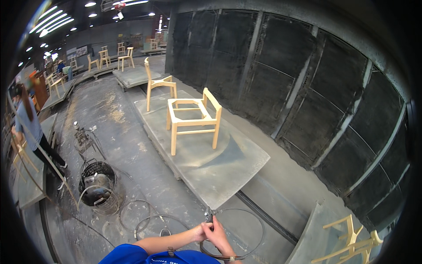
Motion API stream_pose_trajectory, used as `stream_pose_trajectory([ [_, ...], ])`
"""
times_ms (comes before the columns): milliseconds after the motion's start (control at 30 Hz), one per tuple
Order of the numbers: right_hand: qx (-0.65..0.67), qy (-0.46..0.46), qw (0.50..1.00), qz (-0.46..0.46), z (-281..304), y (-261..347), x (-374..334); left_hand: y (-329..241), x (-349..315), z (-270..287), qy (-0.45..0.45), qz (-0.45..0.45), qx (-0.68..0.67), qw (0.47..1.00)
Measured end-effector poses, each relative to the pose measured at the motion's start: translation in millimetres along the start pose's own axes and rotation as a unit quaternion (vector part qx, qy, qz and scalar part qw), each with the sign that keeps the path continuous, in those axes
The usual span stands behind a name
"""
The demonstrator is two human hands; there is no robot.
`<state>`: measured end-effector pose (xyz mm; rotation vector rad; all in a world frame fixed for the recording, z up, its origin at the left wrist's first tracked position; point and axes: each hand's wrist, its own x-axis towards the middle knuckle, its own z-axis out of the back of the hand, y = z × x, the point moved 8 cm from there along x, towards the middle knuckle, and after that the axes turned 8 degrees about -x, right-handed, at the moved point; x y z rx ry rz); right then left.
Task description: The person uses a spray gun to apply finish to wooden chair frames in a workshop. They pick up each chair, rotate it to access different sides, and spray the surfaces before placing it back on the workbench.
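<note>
Both of my hands meet low in the middle, in front of the near corner of a flat grey cart. A small metal spray gun points away from them. My right hand closes around its grip, one finger stretched along it. Against it presses my left hand, fingers curled; what they hold is hidden. A thin dark hose loops beside my right hand. Farther off on the cart stands a pale wooden chair frame with an open seat; a second chair is behind it.
A dark panelled wall runs along the right. Another cart with a wooden chair is at lower right. A floor rail lies between carts. Left are a black basket, coiled hoses and a person.
</note>
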<state>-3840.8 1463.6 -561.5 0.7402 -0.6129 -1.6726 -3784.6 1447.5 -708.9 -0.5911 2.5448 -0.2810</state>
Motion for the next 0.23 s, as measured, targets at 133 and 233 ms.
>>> stream_pose_trajectory([
  [133,0.184,0.161,0.965,0.1,-52,-34,-39,-11,13,73,-0.172,-0.039,-0.059,0.983],
  [233,0.4,0.346,0.833,-0.159,-91,-118,-49,-18,0,148,-0.299,-0.028,-0.119,0.947],
])
